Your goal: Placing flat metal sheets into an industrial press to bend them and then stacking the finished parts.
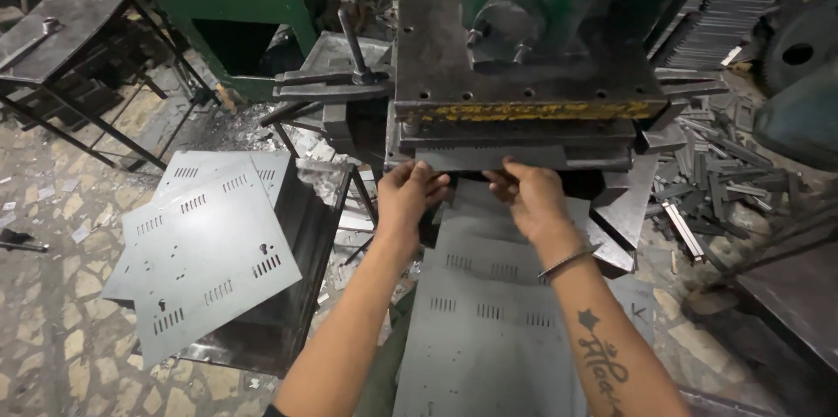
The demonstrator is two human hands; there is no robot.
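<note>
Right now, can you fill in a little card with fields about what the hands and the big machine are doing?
Left hand: grips the far edge of a grey metal sheet at the machine's mouth
Right hand: on the same edge, fingers curled over it
Metal sheet: flat, with rows of slots, reaching from the person to the press
Press: dark, with a worn yellow strip
Left side: stack of slotted sheets on a stand
Right side: metal scraps on the floor
</note>
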